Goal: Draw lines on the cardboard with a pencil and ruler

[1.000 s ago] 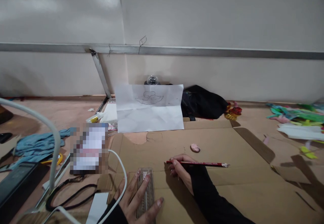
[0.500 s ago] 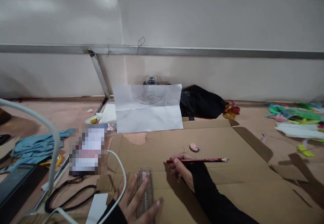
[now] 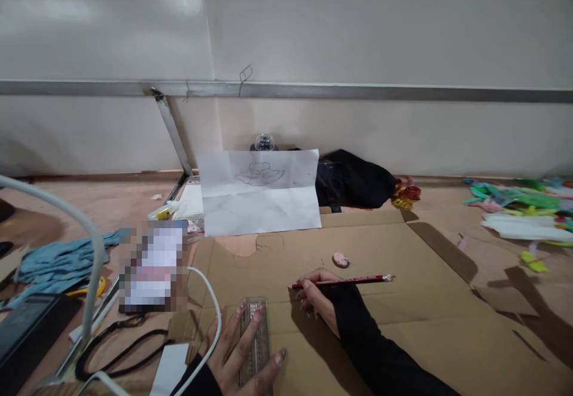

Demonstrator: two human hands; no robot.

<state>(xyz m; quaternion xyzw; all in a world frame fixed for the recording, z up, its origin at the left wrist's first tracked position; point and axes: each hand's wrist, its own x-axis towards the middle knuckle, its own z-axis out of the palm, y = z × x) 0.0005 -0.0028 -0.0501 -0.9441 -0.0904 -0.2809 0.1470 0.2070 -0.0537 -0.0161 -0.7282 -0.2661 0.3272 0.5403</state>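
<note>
A flattened cardboard sheet (image 3: 403, 294) lies under both hands. My left hand (image 3: 237, 354) rests with spread fingers on a clear plastic ruler (image 3: 256, 348), pressing it against the cardboard. To its right, my right hand (image 3: 319, 297) pinches a dark red pencil (image 3: 358, 279) near one end. The pencil lies almost level, its tip pointing left and close to the cardboard; whether it touches, I cannot tell. Just beyond the pencil is a small worn pink eraser (image 3: 341, 259). A creased white paper (image 3: 262, 211) with a pencil-line drawing leans upright at the far edge.
On the left are a blurred-out phone (image 3: 154, 264), a white cable (image 3: 215, 306) crossing my left wrist, a black cord loop (image 3: 120, 357) and blue gloves (image 3: 60, 261). A black cloth bundle (image 3: 358, 178) sits behind the paper. Colourful scraps (image 3: 514, 199) lie far right.
The whole view has shifted very slightly to the left. My right hand and the pencil keep nearly the same pose, and my left hand stays on the ruler.
</note>
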